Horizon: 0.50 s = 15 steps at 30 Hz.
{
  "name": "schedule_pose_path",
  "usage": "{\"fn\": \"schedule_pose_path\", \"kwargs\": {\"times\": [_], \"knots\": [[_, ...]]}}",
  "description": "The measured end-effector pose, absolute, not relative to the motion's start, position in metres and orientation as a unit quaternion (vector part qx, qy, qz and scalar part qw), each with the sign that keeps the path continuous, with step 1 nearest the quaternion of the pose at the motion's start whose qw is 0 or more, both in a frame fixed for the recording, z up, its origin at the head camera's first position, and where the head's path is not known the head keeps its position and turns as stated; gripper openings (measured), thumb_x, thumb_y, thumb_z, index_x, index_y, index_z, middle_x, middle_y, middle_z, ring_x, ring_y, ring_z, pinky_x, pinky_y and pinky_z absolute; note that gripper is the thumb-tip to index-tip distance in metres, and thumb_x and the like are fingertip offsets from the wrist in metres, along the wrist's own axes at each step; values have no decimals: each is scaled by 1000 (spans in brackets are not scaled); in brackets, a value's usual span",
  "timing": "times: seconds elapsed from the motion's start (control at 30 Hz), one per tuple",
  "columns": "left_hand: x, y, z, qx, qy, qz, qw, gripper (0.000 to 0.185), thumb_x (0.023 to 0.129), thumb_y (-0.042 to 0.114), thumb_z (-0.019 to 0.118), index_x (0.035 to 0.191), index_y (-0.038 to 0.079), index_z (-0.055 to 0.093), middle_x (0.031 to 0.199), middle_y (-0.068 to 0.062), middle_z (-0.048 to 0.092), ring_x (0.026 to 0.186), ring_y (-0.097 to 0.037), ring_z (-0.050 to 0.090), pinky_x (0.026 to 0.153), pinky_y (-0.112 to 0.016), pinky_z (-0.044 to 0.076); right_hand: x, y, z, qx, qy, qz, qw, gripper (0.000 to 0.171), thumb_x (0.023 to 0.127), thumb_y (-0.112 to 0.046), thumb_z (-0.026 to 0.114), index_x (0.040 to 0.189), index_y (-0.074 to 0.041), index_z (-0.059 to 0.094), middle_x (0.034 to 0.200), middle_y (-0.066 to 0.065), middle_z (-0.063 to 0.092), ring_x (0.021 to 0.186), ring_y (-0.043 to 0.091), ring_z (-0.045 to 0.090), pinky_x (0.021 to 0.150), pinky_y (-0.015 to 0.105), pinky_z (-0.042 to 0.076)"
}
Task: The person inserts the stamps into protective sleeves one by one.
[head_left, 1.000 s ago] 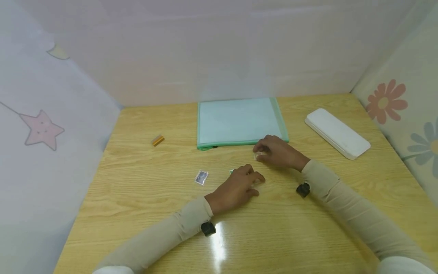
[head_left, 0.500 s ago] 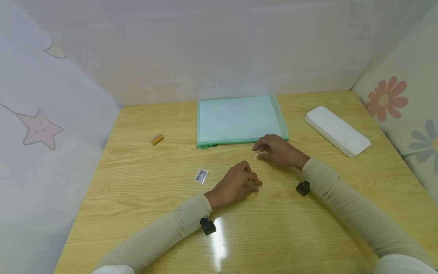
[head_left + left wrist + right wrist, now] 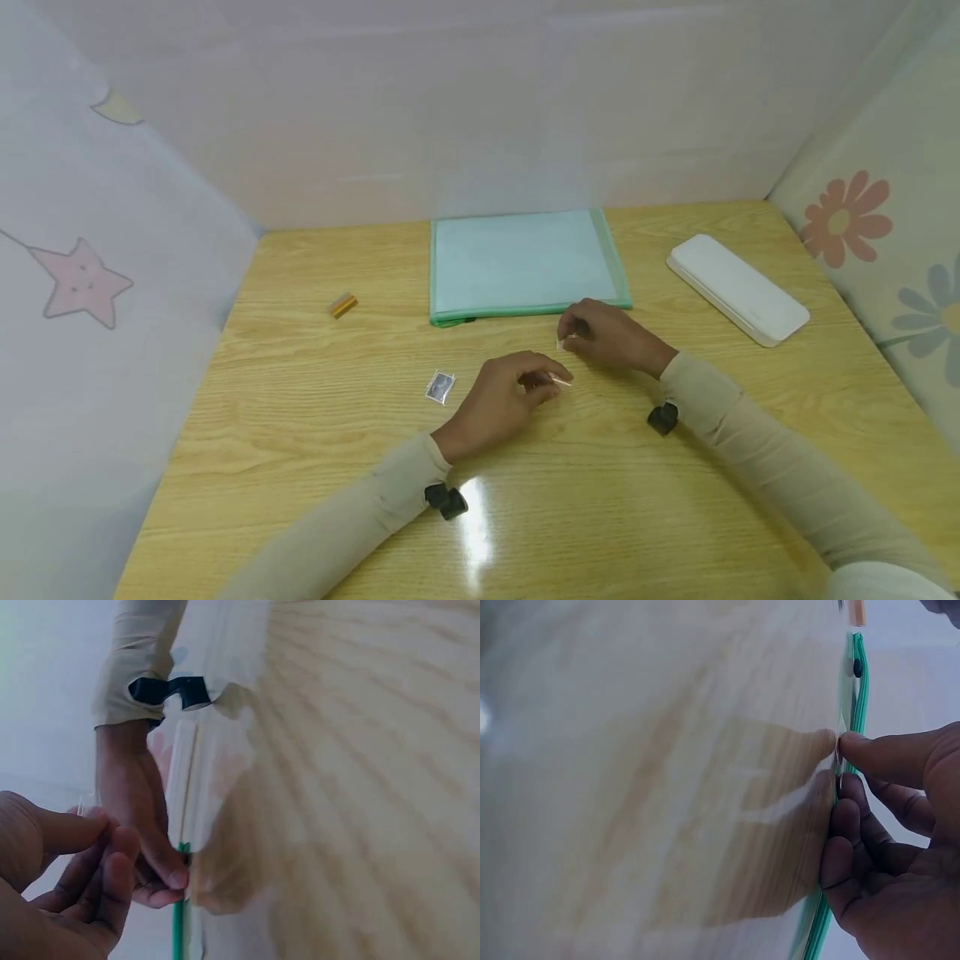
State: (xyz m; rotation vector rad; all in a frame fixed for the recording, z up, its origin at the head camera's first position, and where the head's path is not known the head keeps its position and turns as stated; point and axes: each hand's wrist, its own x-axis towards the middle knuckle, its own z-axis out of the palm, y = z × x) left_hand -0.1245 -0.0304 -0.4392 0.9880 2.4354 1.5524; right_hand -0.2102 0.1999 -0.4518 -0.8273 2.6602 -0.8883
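Note:
My left hand pinches a small, thin clear plastic sleeve between thumb and fingertips, above the table; in the left wrist view the sleeve stands up edge-on behind the thumb. Just beyond it, my right hand has thumb and index finger on another small clear sleeve, low at the tabletop and mostly covered by the fingers. From the right wrist, only a thin edge of it shows between the fingertips. A third clear sleeve with a dark, stamp-like picture lies flat, left of my left hand.
A pale green zip folder lies behind the hands. To the right sits a white oblong case. A small orange-brown block is at the left of the wooden table. Walls with printed drawings enclose three sides.
My left hand, fingers spread low over the table before, now pinches a clear sleeve and has lifted it. The right hand stays nearly in place, its sleeve tipped more edge-on.

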Motion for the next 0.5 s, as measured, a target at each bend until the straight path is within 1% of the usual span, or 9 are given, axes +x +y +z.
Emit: {"fn": "schedule_pose_path", "kwargs": {"times": [0.1,0.17,0.27,0.37,0.43,0.5], "knots": [[-126,-36,-430,299,790,533,43,44,87,18,65,127,28,51,90,9,62,79,-4,60,72,-31,51,-210,198,-450,-279,899,-317,119,15,89,-17,64,102,-15,59,100,-3,58,93,13,54,82,34,46],[-128,-39,-425,287,789,542,43,46,87,18,64,130,25,48,87,8,61,80,-6,60,72,-31,51,-210,196,-449,-277,899,-317,123,19,89,-18,64,107,-14,57,103,-2,58,94,13,55,82,34,46],[-127,-43,-418,268,782,561,42,31,88,18,63,118,23,56,90,6,63,80,-9,61,70,-30,50,-209,195,-449,-268,900,-318,130,21,90,-18,62,110,-13,58,104,-2,57,92,12,55,80,33,46],[-123,-46,-404,251,770,585,44,13,90,17,62,103,19,64,93,1,65,80,-13,62,69,-34,50,-208,196,-450,-269,902,-315,124,13,92,-17,59,104,-17,62,98,-6,57,87,10,54,76,31,46],[-119,-47,-394,240,765,596,44,10,90,16,62,100,16,65,93,-2,66,80,-14,62,72,-37,50,-208,197,-449,-277,899,-320,114,10,92,-18,58,100,-20,64,95,-8,57,84,9,53,74,31,45],[-118,-48,-388,232,760,605,42,11,91,15,60,100,12,66,91,-4,66,79,-15,62,74,-40,50,-208,196,-444,-290,893,-332,95,9,93,-19,57,97,-22,64,94,-9,57,84,9,52,73,30,45]]}}
